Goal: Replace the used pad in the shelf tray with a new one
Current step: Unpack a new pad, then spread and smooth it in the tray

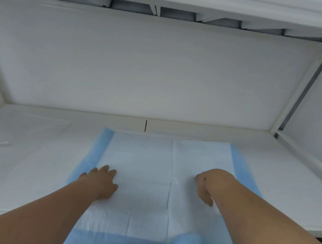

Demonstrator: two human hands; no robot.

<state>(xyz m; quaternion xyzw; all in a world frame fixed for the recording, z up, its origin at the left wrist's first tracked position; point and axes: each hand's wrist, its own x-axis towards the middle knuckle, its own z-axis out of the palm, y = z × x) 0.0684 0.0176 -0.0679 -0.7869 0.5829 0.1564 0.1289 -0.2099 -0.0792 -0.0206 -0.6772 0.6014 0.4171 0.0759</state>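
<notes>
Blue-bordered and white in the middle, the absorbent pad (pixel 151 170) lies spread on the white shelf tray (pixel 25 158), its far edge close to the tray's back rim at 12 o'clock and its near edge running out of view at 6 o'clock. It looks clean, so this is probably the new one being laid.

The left hand (pixel 99 182) rests on the pad toward 8 o'clock of the sheet, fingers extended and fairly flat, holding nothing. The right hand (pixel 207 187) is over the pad toward 4 o'clock, wrist bent and fingers pointing down at the sheet; whether they pinch the material or only press it, I cannot tell.

The step in hand appears to be smoothing and squaring the pad. To do it well, press with flat palms and sweep outward from the centre crease (pixel 170 181) toward 9 and 3 o'clock, so folds flatten and do not bunch. Keep one hand anchoring while the other slides, as the light sheet is likely to skid on the smooth tray. Check the blue borders lie flat, especially the rumpled patch near 5 o'clock.
</notes>
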